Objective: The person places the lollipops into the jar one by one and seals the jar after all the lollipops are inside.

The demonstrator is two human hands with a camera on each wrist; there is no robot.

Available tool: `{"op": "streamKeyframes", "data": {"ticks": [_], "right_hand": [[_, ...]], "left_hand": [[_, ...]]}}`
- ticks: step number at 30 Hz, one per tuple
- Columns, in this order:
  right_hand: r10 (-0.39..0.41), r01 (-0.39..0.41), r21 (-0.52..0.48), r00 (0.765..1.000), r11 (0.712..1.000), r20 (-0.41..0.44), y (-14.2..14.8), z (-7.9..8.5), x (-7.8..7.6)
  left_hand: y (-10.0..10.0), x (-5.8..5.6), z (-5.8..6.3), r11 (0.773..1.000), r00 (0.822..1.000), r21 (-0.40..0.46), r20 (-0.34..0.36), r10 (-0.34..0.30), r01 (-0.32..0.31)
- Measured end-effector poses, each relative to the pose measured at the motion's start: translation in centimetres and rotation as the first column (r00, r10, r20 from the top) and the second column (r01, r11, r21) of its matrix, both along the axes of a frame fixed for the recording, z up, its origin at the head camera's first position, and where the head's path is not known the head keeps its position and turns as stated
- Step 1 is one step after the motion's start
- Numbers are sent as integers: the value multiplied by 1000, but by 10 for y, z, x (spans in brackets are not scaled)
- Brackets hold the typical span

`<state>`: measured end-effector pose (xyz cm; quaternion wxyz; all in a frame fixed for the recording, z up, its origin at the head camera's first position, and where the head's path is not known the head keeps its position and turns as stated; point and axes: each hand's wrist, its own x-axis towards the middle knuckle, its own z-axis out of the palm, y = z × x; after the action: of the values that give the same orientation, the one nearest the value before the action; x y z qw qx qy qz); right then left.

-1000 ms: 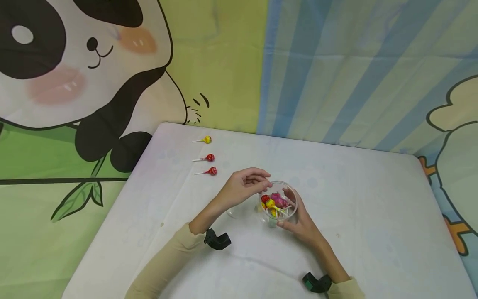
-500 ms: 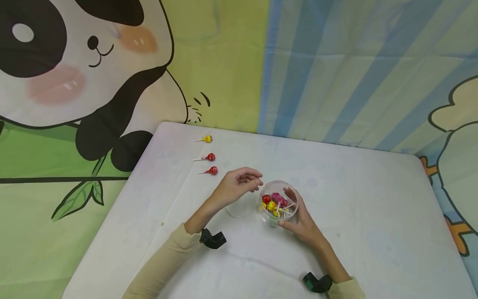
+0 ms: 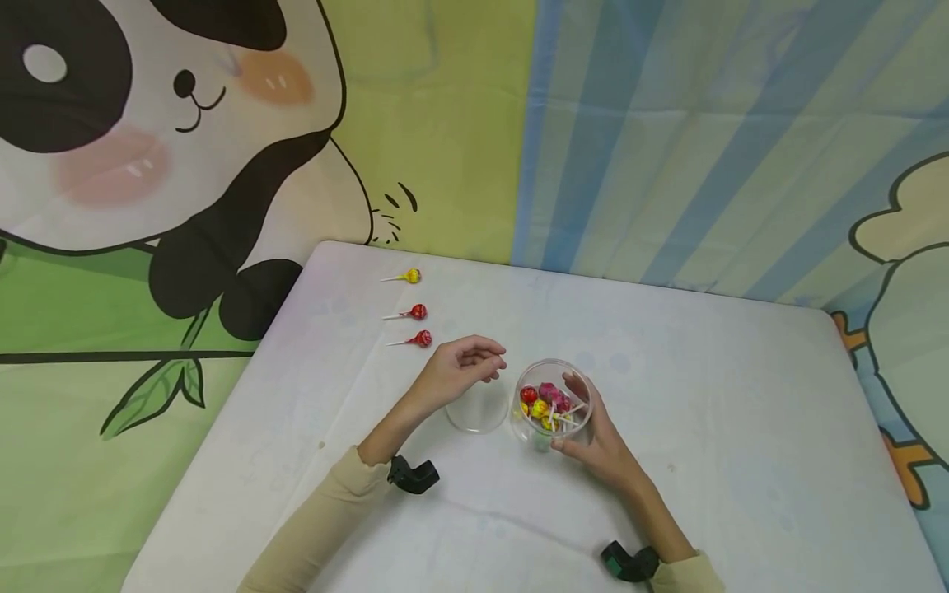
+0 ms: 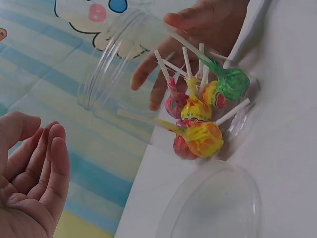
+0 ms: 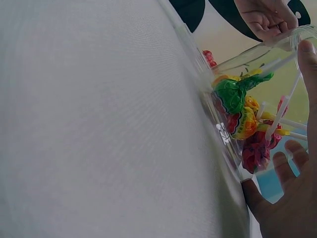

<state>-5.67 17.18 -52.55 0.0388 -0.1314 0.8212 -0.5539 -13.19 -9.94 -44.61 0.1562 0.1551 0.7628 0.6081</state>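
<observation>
A clear plastic jar [image 3: 552, 362] stands on the table with several lollipops [image 4: 195, 111] in it, wrapped in yellow, pink, red and green. My right hand [image 3: 604, 441] grips the jar's right side, thumb near the front and fingers round the back. To the left of the jar, above a clear round lid [image 4: 213, 208] lying on the table, hovers my left hand [image 3: 467, 366]. Its fingers are loosely bent, and the left wrist view shows nothing between them. Beyond that hand, a yellow lollipop [image 3: 411, 276] and two red lollipops [image 3: 418, 312] lie in a column, sticks pointing left.
The white-covered table [image 3: 741, 428] reaches back to a printed curtain [image 3: 667, 140] with a panda [image 3: 245, 181] at the left. A black wrist strap mount [image 3: 413, 475] sits on the left wrist, another [image 3: 630, 562] on the right.
My left hand has drawn away from the jar's mouth, to the left, uncovering more of the lid. My right hand and the jar stay in place.
</observation>
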Motion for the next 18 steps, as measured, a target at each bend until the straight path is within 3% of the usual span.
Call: {"op": "streamKeyframes", "data": {"ticks": [10, 18], "right_hand": [[-1, 1, -3, 1000, 1000, 13, 0, -1, 1], [0, 0, 1, 1000, 1000, 22, 0, 3, 1]], "left_hand": [[-16, -7, -6, 1000, 999, -6, 14, 31, -31], [-42, -27, -18, 992, 992, -23, -10, 127, -127]]}}
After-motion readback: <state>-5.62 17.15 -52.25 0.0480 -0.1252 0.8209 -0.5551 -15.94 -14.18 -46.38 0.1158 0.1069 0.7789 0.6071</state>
